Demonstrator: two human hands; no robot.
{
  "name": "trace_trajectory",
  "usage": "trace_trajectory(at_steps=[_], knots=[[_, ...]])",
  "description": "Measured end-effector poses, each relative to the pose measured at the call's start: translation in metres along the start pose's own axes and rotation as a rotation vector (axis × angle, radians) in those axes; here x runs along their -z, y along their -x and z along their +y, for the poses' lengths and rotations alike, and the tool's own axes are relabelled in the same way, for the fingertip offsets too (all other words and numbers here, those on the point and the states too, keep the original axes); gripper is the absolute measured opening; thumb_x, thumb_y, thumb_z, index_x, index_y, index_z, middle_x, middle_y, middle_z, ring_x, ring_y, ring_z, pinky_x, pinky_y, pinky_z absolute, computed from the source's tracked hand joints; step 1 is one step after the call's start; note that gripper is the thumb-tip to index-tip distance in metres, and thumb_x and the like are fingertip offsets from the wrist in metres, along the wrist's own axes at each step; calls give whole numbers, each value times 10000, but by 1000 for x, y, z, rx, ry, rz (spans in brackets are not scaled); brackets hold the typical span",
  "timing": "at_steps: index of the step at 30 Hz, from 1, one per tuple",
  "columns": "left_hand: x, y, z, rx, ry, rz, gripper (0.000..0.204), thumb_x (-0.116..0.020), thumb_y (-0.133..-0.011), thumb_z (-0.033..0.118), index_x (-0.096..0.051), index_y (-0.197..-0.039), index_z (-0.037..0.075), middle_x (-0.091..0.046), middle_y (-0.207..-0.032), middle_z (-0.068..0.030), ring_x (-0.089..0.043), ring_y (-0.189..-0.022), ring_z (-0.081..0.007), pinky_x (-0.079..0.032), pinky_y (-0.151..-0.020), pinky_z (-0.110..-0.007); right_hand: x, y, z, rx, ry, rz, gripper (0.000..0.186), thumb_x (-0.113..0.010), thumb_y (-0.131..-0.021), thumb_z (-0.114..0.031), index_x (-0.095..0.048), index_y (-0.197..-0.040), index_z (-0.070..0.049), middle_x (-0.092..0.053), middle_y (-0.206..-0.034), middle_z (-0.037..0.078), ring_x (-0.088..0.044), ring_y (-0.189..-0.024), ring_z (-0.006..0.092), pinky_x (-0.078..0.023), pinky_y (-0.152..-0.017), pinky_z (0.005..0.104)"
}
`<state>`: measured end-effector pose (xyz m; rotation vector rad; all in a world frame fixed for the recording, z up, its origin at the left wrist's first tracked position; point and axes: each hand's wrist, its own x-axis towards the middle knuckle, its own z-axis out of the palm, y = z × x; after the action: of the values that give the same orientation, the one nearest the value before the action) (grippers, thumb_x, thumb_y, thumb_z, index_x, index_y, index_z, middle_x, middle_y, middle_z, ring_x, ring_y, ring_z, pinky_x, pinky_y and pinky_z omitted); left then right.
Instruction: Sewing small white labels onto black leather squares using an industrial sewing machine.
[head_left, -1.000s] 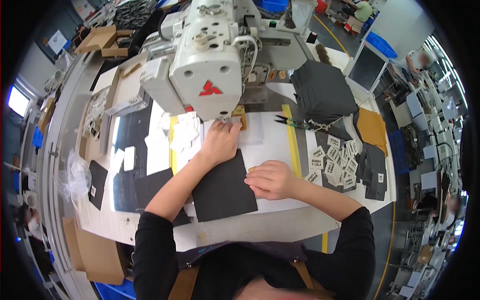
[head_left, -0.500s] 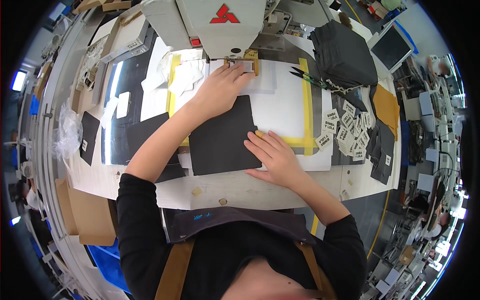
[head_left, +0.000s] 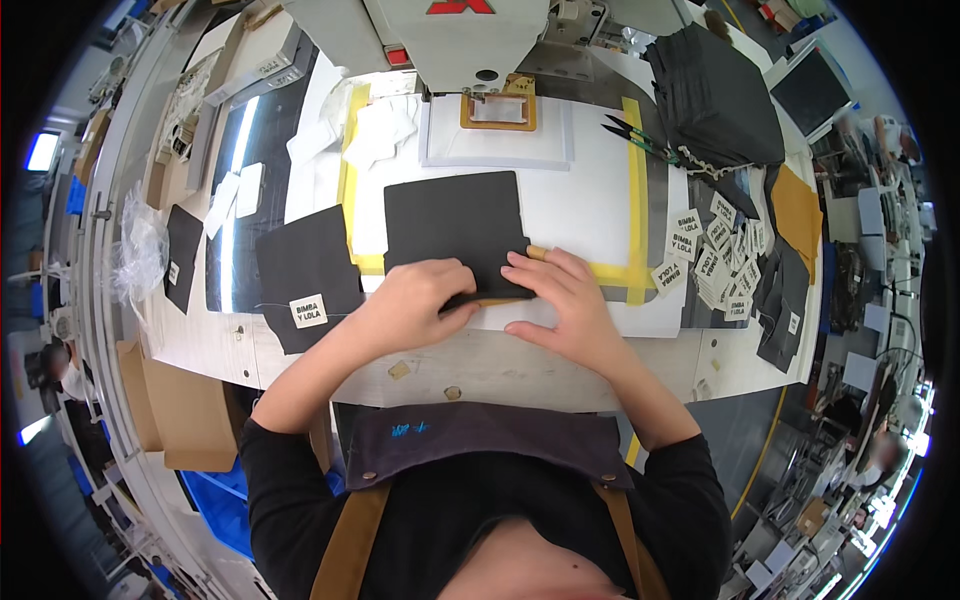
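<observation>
A black fabric panel (head_left: pixel 455 220) lies in front of me on the white work surface. My left hand (head_left: pixel 430 298) has its fingers curled at the panel's near edge, with the edge pinched between fingers and thumb. At the near right corner, my right hand (head_left: pixel 568 300) rests with fingers stretched out and thumb apart; one finger wears a tan band. A brownish strip shows under the near edge between the hands. Beyond the panel, a brass-coloured frame (head_left: pixel 530 113) sits under the sewing machine head (head_left: pixel 455 50) with a pale piece inside it.
Left of the panel lies another black panel (head_left: pixel 305 255) bearing a cream label (head_left: pixel 308 311). Loose cream labels (head_left: pixel 712 275), green-handled scissors (head_left: pixel 640 140) and a stack of black fabric (head_left: pixel 712 95) are on the right. White scraps (head_left: pixel 380 130) lie at the far left.
My left hand has come back from the frame under the machine to the panel's near edge and curled there. The frame is uncovered. The label on the left panel now shows.
</observation>
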<state>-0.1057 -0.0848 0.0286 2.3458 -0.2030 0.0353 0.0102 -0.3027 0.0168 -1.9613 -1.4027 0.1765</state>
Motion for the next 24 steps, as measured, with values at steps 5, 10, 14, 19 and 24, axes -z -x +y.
trace_trajectory(at_steps=[5, 10, 14, 19, 24], knots=[[27, -27, -5, 227, 285, -237, 164, -742, -772, 107, -641, -779, -21, -603, -642, -121, -584, -573, -190, -444, -543, -312, -7, -10, 0, -225, -231, 86, 133, -739, -804, -153, -717, -923, -98, -721, -1078, 0, -576, -1065, 231, -373, -978, 372], [42, -45, -28, 351, 562, -506, 227, -813, -758, 193, -719, -793, -11, -668, -676, -46, -601, -621, -101, -482, -570, -252, -6, -9, 0, -248, -277, 42, 133, -716, -817, -108, -722, -949, -96, -706, -1122, 8, -526, -1122, 239, -443, -947, 350], [44, -55, -33, 360, 586, -645, 232, -825, -751, 199, -748, -823, -8, -671, -677, -37, -606, -627, -102, -491, -573, -240, -7, -5, 3, -259, -285, 10, 154, -692, -826, -48, -724, -973, -83, -685, -1165, 30, -460, -1197, 265, -567, -862, 305], [43, -53, -37, 375, 611, -665, 234, -830, -744, 191, -750, -828, -13, -671, -678, -45, -604, -625, -104, -492, -578, -241, -11, -5, 1, -240, -264, 83, 115, -737, -803, -156, -727, -916, -135, -719, -1092, -18, -550, -1109, 238, -344, -990, 374], [42, -52, -39, 353, 631, -668, 215, -820, -755, 169, -756, -852, -11, -685, -707, -58, -625, -660, -111, -503, -597, -246, -13, -3, 3, -241, -251, 68, 114, -737, -803, -159, -727, -914, -139, -713, -1104, -16, -545, -1118, 242, -340, -990, 372]])
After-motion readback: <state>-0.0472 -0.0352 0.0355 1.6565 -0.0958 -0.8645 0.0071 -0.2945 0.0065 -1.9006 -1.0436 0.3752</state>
